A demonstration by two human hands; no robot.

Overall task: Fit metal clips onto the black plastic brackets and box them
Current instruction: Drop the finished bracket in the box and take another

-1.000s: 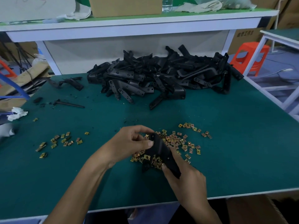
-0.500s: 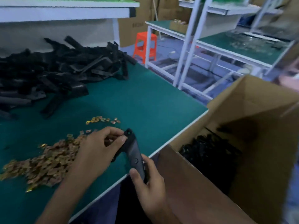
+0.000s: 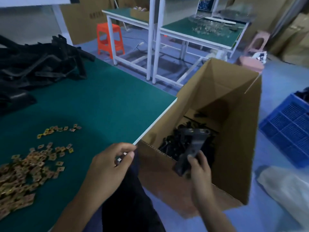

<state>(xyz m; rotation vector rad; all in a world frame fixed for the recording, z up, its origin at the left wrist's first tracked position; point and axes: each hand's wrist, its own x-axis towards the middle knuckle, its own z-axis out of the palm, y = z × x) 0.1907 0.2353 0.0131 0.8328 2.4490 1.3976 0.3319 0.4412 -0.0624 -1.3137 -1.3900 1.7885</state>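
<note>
One bracket (image 3: pixel 195 144) is gripped by right hand (image 3: pixel 199 171) fingers over the box (image 3: pixel 158 173); best released low. Left hand (image 3: pixel 108 164) fingers curled beside the box, hold cannot be told.

The person is wearing dark trousers (image 3: pixel 132 205), appearing at six o'clock; left forearm (image 3: pixel 80 203) and right forearm (image 3: pixel 210 213) are showing bare.

The bracket pile (image 3: pixel 41 64) and clip heap (image 3: pixel 21 173) (both leftward) run off the edge.
</note>
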